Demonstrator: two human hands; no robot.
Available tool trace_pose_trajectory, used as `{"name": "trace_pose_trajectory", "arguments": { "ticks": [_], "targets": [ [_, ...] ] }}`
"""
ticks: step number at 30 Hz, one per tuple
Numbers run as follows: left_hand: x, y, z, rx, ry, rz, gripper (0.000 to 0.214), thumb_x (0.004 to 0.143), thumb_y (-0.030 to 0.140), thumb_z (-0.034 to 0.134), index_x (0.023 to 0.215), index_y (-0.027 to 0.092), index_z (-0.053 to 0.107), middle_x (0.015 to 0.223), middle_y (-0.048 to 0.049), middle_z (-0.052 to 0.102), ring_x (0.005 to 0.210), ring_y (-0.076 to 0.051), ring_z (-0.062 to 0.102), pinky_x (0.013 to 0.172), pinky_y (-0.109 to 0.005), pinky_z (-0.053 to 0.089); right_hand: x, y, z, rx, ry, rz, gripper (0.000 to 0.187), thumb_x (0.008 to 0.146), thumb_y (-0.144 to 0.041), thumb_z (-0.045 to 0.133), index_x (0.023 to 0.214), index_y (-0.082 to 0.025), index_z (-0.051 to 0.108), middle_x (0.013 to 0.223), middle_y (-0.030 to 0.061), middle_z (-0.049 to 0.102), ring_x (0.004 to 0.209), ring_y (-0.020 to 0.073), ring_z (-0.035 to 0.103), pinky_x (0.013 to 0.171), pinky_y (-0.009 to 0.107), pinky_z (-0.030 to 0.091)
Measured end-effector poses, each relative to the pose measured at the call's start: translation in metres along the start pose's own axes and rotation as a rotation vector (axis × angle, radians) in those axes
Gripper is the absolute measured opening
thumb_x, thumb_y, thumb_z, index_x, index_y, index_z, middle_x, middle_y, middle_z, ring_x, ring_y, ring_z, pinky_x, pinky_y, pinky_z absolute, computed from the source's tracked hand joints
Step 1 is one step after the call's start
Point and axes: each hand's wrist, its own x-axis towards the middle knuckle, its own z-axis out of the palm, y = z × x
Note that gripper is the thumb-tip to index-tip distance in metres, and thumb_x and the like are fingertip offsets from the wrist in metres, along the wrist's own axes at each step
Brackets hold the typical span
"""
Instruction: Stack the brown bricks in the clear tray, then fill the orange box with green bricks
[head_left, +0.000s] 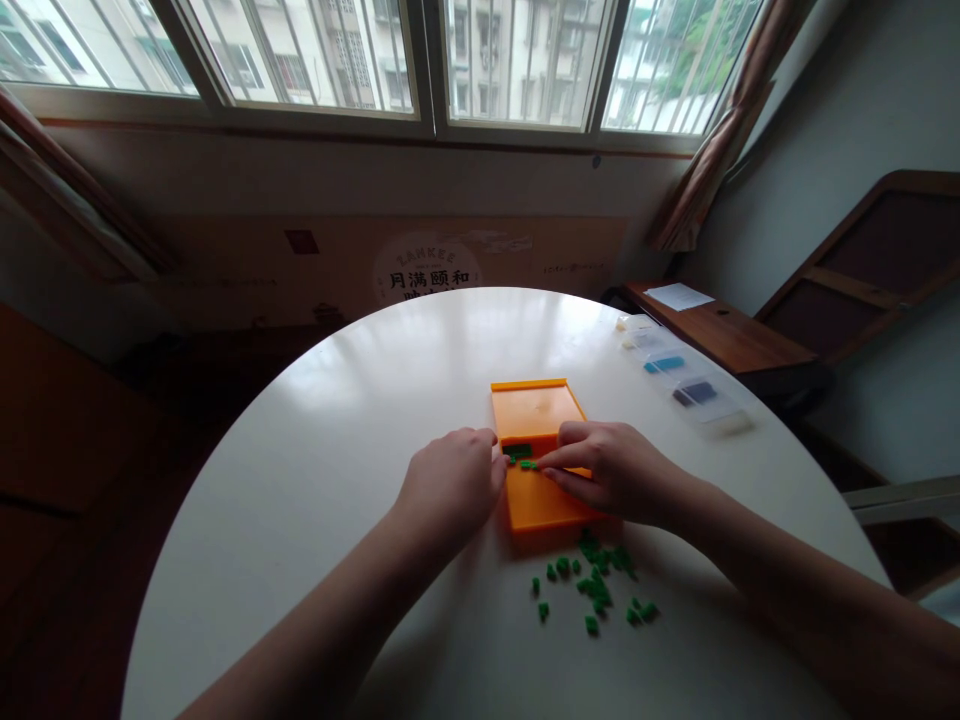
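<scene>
An orange tray (537, 408) lies in the middle of a round white table (315, 480). A short row of small green pieces (520, 455) sits across the tray's middle. My left hand (454, 482) rests at the tray's left edge, fingers curled, its fingertips by the green row. My right hand (607, 468) lies over the tray's right side, fingers pressed together in a pinch at a green piece (529, 465). Several loose green pieces (596, 585) are scattered on the table just in front of the tray.
Clear plastic bags (686, 385) with blue and dark pieces lie at the table's far right. A wooden side table (724, 335) with a paper sheet stands beyond the rim. Windows and curtains run along the back wall.
</scene>
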Motion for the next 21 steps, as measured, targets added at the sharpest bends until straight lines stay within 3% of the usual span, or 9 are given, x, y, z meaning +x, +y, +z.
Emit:
{"name": "trace_pose_trajectory", "arguments": {
  "ticks": [4, 9, 21],
  "targets": [
    [-0.014, 0.013, -0.009, 0.024, 0.002, 0.057, 0.026, 0.092, 0.034, 0.046, 0.106, 0.028, 0.068, 0.096, -0.0039, 0.073, 0.081, -0.022, 0.067, 0.066, -0.031, 0.047, 0.000, 0.000, 0.002, 0.003, 0.032, -0.007, 0.023, 0.091, -0.031, 0.057, 0.105, -0.033, 0.075, 0.088, 0.0001, 0.066, 0.074, 0.0125, 0.060, 0.063, 0.025, 0.037],
    [-0.028, 0.029, -0.007, 0.075, -0.136, 0.107, 0.031, 0.095, 0.034, 0.040, 0.090, 0.026, 0.069, 0.088, -0.0039, 0.072, 0.072, -0.023, 0.068, 0.062, -0.033, 0.048, -0.001, 0.001, 0.000, 0.023, 0.079, -0.013, 0.021, 0.090, -0.029, 0.057, 0.100, -0.030, 0.076, 0.085, 0.0007, 0.066, 0.076, 0.0132, 0.060, 0.064, 0.025, 0.037],
    [-0.026, 0.030, 0.006, 0.103, -0.179, 0.065, 0.035, 0.095, 0.035, 0.040, 0.120, 0.022, 0.062, 0.093, -0.0068, 0.074, 0.077, -0.028, 0.070, 0.066, -0.039, 0.054, 0.003, -0.001, 0.005, -0.007, 0.047, -0.018, 0.022, 0.090, -0.030, 0.056, 0.101, -0.032, 0.075, 0.083, 0.0002, 0.062, 0.072, 0.0123, 0.056, 0.061, 0.025, 0.032]
  ]
}}
